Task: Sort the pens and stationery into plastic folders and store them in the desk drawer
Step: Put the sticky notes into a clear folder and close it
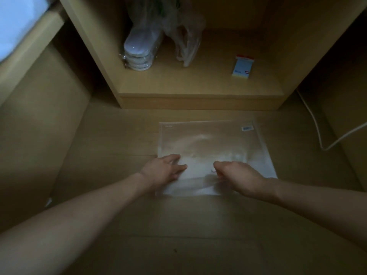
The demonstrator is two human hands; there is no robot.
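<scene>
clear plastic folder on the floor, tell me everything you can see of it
The clear plastic folder lies flat on the wooden floor, just in front of the open wooden compartment. It is a see-through, slightly glossy rectangular sleeve with a small blue-and-white sticker near its far right corner. Whether it holds anything cannot be told in the dim light. The left hand rests on its near left part with fingers extended; the right hand, fingers curled, seems to pinch its near edge.
</scene>
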